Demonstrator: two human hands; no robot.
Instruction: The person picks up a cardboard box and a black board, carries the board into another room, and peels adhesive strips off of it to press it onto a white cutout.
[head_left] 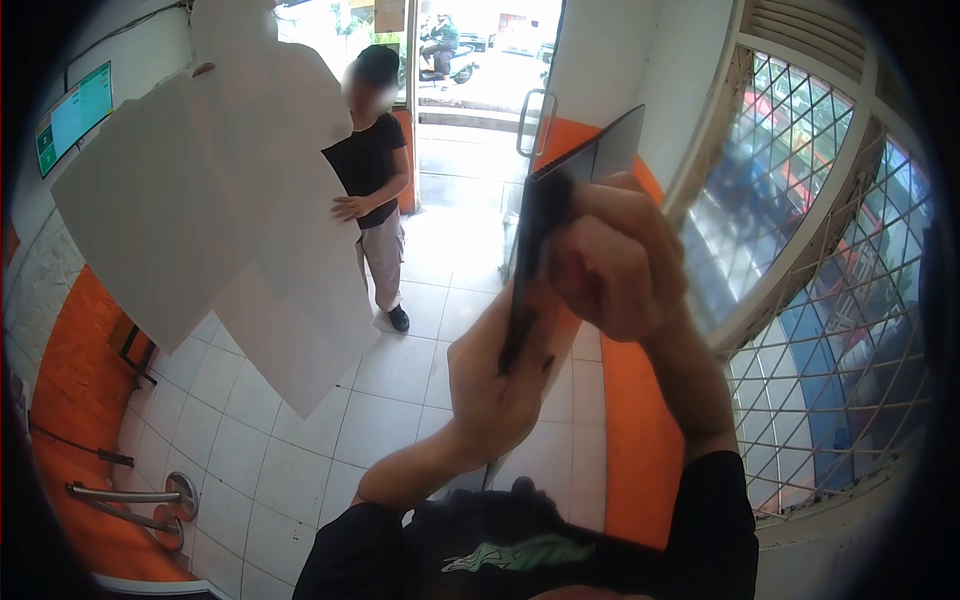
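A long dark object [522, 270] stands nearly upright in front of me, seen almost edge-on, with a grey panel-like part reaching to the upper right. Low on it, my left hand [492, 385] is closed round its edge. My right hand [620, 265] is higher and to the right, its fingers curled against the object's black upper part. What exactly the right fingers grip is hidden and blurred.
Large white sheets [190, 200] cover the left. A person [378, 170] in a black shirt stands beside them, one hand at their edge. Behind is a doorway with a door handle [537, 122]. A grilled window [810, 300] is right; metal bars [130, 494] are lower left.
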